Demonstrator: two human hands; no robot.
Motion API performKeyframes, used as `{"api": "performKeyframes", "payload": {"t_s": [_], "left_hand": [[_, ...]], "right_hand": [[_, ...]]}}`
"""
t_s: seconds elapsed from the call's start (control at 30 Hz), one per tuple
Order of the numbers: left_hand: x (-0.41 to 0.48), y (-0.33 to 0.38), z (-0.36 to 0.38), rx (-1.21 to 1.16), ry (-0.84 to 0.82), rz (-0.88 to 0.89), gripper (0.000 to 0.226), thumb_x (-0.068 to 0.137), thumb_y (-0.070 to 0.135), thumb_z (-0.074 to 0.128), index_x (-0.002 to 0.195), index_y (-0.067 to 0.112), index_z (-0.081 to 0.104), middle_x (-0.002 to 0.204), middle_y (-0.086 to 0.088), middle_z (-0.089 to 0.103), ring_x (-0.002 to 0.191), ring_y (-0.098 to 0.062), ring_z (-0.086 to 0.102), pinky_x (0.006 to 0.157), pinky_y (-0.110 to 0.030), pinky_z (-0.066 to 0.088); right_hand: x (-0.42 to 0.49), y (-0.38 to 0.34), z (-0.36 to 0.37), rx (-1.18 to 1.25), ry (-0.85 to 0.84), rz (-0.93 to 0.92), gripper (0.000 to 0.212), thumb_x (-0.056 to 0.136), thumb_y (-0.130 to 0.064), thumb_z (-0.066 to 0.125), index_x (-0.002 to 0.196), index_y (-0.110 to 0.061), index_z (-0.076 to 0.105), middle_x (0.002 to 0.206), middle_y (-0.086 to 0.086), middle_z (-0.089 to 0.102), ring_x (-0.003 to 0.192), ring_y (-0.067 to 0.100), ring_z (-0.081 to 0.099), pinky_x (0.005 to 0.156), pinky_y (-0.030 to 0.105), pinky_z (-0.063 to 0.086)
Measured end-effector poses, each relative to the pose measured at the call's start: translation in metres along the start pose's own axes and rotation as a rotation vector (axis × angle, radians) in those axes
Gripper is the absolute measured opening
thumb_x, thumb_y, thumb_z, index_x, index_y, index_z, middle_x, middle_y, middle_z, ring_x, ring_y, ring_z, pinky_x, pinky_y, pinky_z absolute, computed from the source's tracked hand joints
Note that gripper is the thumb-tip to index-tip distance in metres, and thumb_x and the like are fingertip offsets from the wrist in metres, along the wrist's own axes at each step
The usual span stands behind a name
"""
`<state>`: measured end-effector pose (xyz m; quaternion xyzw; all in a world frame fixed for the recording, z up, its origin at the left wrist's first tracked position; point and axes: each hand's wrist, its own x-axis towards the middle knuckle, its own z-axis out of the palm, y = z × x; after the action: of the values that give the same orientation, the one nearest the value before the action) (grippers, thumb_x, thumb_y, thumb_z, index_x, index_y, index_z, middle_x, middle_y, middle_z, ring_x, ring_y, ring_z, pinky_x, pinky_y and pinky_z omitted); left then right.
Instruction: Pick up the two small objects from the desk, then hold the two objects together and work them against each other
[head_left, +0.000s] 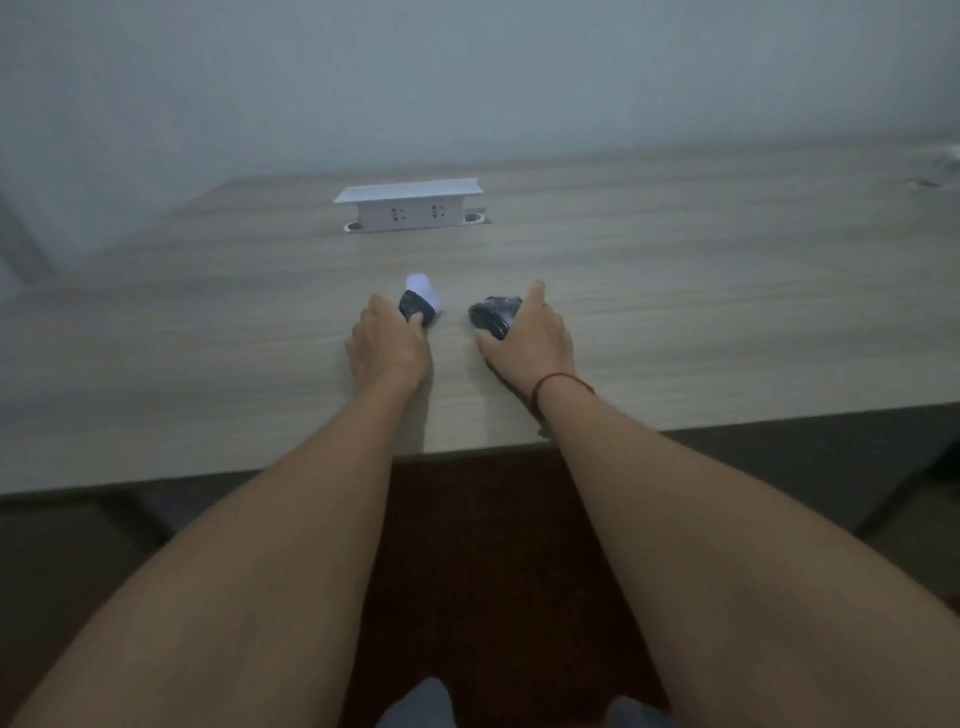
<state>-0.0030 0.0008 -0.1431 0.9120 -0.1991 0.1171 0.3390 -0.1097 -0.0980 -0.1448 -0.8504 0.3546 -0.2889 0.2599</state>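
Wide bare stretches of the pale wood-grain table (208, 322) lie open left and right of both hands. Between the left hand (389, 343) and right hand (530, 338) there's a narrow gap. Farther back, the raised white pop-up socket box (410, 210) stands in the way, well apart; open tabletop lies before it.

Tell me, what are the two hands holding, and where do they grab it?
The left hand grips a black-and-white object by its near, black end. The right hand rests over a dark crumpled object, fingers along its right side; a firm grip cannot be told.
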Motion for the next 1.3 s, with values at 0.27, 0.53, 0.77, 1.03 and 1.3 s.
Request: {"api": "performKeyframes", "payload": {"t_s": [0.27,0.53,0.77,1.03,1.3], "left_hand": [[-0.04,-0.01,-0.025,-0.308,0.006,0.018,0.026,0.093,0.023,0.055,0.109,0.003,0.052,0.12,-0.017,0.054,0.109,-0.029,0.051,0.084,-0.032,0.037],[-0.04,-0.002,-0.028,-0.48,0.067,-0.075,0.03,0.091,0.026,0.058,0.108,0.001,0.056,0.113,-0.017,0.062,0.105,-0.03,0.057,0.08,-0.028,0.04],[-0.029,0.028,-0.03,-0.612,0.054,0.014,0.037,0.096,0.038,0.046,0.106,0.003,0.054,0.101,-0.011,0.058,0.092,-0.024,0.055,0.079,-0.033,0.045],[-0.028,0.04,-0.019,-0.593,-0.087,0.032,0.029,0.09,0.028,0.052,0.097,0.0,0.058,0.094,-0.013,0.06,0.082,-0.025,0.056,0.067,-0.03,0.042],[-0.029,0.038,-0.025,-0.549,-0.011,0.167,0.028,0.096,0.034,0.047,0.09,0.007,0.05,0.081,-0.003,0.052,0.068,-0.014,0.049,0.054,-0.019,0.037]], "right_hand": [[-0.033,-0.004,-0.009,0.035,-0.036,-0.013,0.09,0.076,-0.048,0.07,0.142,-0.007,0.024,0.128,0.011,0.057,0.116,0.03,0.054,0.098,0.044,0.045],[-0.034,0.001,-0.009,0.09,-0.019,-0.016,0.08,0.067,-0.049,0.078,0.128,-0.012,0.042,0.116,0.009,0.06,0.108,0.029,0.055,0.092,0.043,0.049],[-0.03,0.001,-0.006,0.106,-0.067,-0.033,0.057,0.065,-0.049,0.076,0.112,-0.024,0.055,0.102,-0.003,0.064,0.094,0.019,0.06,0.085,0.041,0.053],[-0.024,0.003,-0.006,0.169,-0.14,-0.023,0.044,0.063,-0.048,0.076,0.099,-0.027,0.061,0.092,-0.005,0.068,0.087,0.018,0.065,0.081,0.042,0.055],[-0.024,0.004,-0.008,0.225,-0.153,-0.023,0.05,0.061,-0.048,0.078,0.103,-0.028,0.059,0.093,-0.003,0.068,0.086,0.019,0.065,0.08,0.043,0.056]]}}
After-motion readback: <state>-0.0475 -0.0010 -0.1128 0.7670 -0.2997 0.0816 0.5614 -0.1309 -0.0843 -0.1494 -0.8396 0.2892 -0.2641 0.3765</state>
